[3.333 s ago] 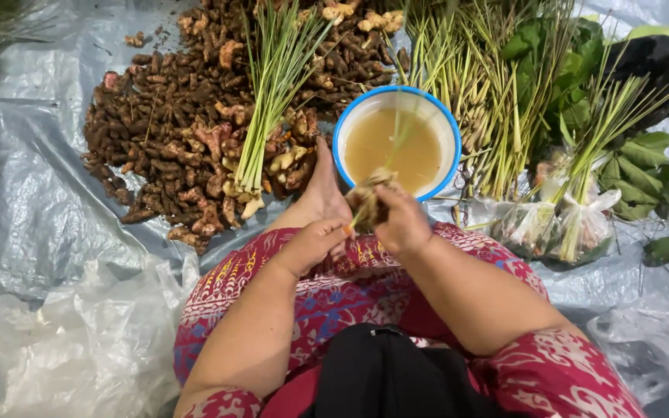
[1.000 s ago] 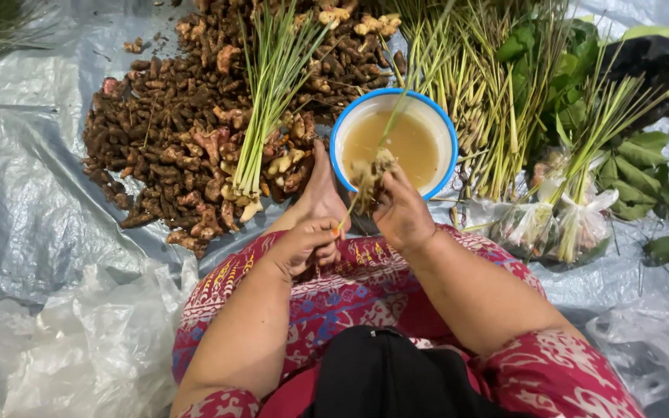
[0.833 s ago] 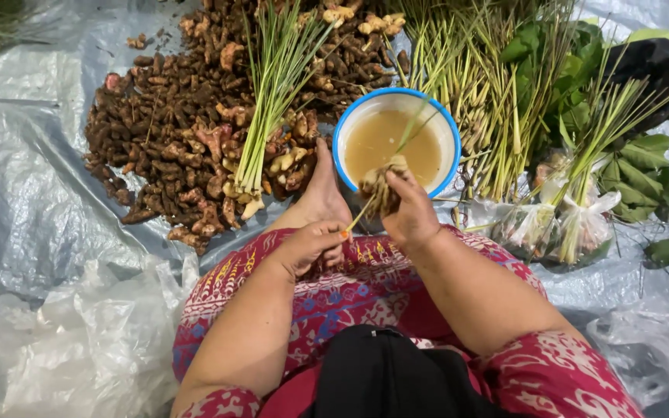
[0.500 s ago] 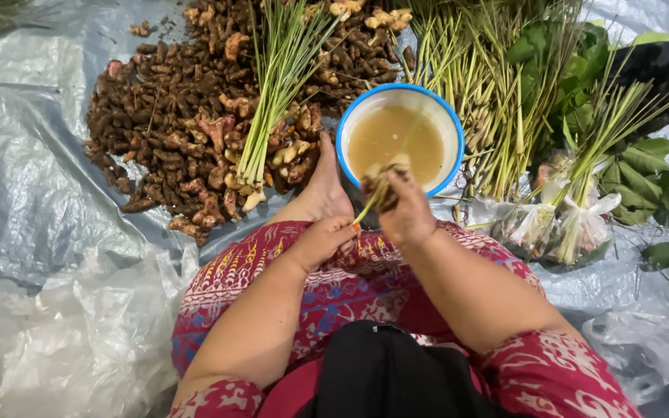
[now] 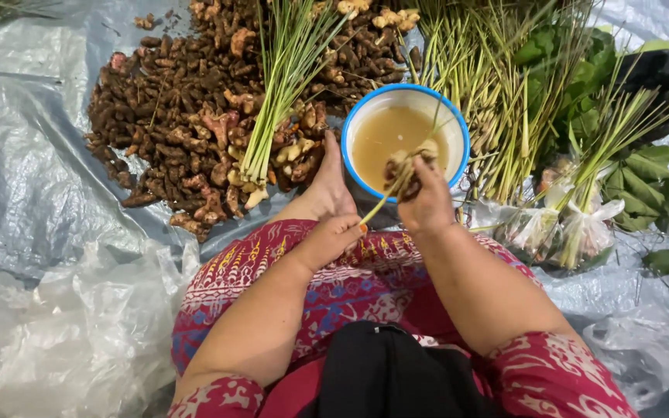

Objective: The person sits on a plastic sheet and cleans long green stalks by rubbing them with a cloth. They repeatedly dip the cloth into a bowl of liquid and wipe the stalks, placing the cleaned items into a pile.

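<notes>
My right hand (image 5: 427, 203) is closed around a knobbly pale root (image 5: 404, 161), held just over the near edge of a blue-rimmed bowl (image 5: 458, 128) of cloudy brown water. A thin yellow-green stalk (image 5: 381, 203) runs from the root down to my left hand (image 5: 327, 240), whose fingers pinch its lower end above my lap. My bare foot (image 5: 325, 186) lies on the tarp left of the bowl. My lap is covered by red patterned cloth (image 5: 350, 290).
A heap of brown roots (image 5: 172, 131) lies at the back left with a lemongrass bundle (image 5: 280, 93) across it. More lemongrass stalks (image 5: 497, 101), bagged bundles (image 5: 559, 228) and green leaves (image 5: 644, 186) stand right. Grey tarp (image 5: 25, 193) and crumpled clear plastic (image 5: 63, 340) cover the ground.
My right hand has carried the root a little farther forward over the bowl's near edge. My left hand has stayed low over my lap on the stalk.
</notes>
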